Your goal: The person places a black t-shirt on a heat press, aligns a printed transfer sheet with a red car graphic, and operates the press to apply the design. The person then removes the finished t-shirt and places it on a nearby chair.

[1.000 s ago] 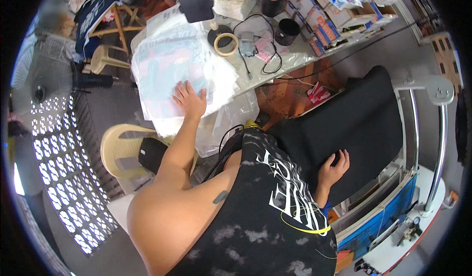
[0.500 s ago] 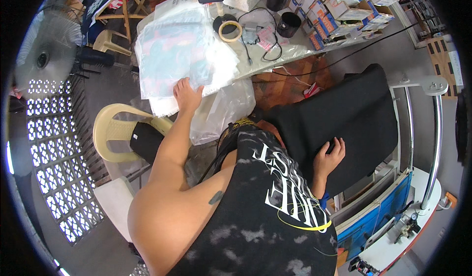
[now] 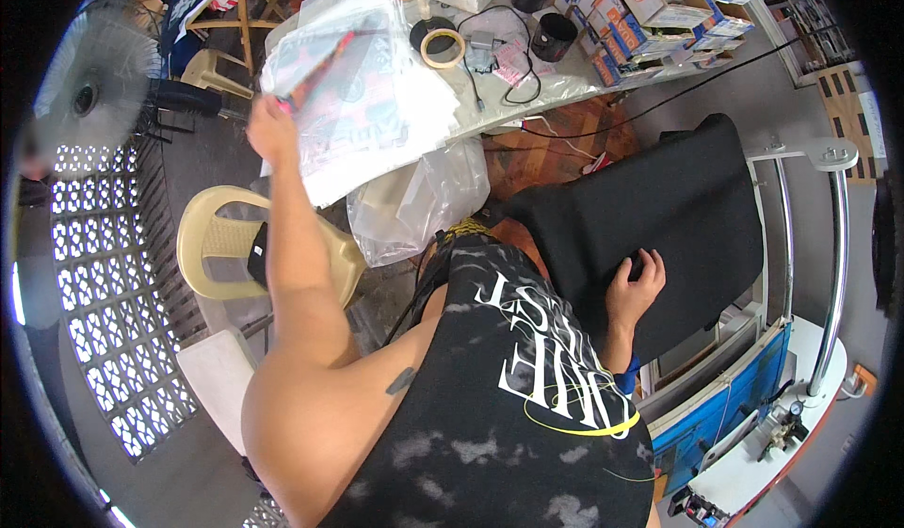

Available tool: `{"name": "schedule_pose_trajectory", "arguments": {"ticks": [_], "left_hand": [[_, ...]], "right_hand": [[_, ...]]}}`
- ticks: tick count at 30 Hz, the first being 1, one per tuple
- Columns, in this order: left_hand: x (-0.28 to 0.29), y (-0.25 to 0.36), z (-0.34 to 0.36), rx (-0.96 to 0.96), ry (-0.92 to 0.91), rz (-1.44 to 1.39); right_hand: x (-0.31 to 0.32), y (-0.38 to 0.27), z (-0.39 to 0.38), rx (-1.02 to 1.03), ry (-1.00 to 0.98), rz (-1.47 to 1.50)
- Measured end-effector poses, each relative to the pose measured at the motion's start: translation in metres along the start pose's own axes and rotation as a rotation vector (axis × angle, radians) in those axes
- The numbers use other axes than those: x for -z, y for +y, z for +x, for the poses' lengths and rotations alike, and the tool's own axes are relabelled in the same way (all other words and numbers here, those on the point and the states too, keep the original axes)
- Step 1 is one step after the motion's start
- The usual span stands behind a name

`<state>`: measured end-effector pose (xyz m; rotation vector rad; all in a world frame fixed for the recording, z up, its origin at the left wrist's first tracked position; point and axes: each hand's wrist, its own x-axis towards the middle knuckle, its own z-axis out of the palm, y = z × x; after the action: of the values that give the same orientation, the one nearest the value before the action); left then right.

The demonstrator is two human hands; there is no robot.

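Printed sheet [image 3: 326, 63]: reddish and dark, motion-blurred, shows as a narrow strip, probably a film seen nearly edge-on. It's at the 9-to-12 o'clock side of the paper stack [image 3: 421, 112] on the tabletop [image 3: 570, 81]. Long axis of the strip runs slantwise, near end at about 7–8 o'clock by the hand, far end pointing to 1–2 o'clock. Exact tilt: cannot tell.

Left hand [image 3: 273, 131]: fingers curled, grip looks clenched on the sheet's near end; exact finger contact blurred. Step in hand, my read: lifting or turning the sheet off the pile. Next move calls for a firm pinch and a clean swing, so lower layers don't drag along.

Around the stack: tape roll [image 3: 443, 49] at 2 o'clock, black mug [image 3: 554, 37] further out between 2 and 3, clear plastic bag [image 3: 428, 203] at 5, cream chair [image 3: 202, 236] at 7–8, fan [image 3: 87, 100] at 9. Right hand [image 3: 636, 283], at 4 o'clock, grasps nothing visible; fingers loosely spread, resting on the black pad [image 3: 687, 208].
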<state>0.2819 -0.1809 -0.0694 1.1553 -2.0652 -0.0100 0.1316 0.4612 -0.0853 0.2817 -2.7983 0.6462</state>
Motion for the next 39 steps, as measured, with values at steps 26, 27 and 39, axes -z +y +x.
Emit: {"name": "schedule_pose_trajectory", "arguments": {"ticks": [26, 27, 39], "left_hand": [[0.068, 0.489, -0.135, -1.154, -1.107, -1.268], [0.040, 0.467, -0.150, -1.196, -1.138, -1.178], [0.067, 0.472, -0.221, -1.563, -0.907, -1.223]], "right_hand": [[0.060, 0.085, 0.016, -0.993, 0.087, 1.184], [0.056, 0.091, 0.022, -0.991, 0.117, 1.157], [0.098, 0.076, -0.006, -0.490, 0.121, 0.533]]}}
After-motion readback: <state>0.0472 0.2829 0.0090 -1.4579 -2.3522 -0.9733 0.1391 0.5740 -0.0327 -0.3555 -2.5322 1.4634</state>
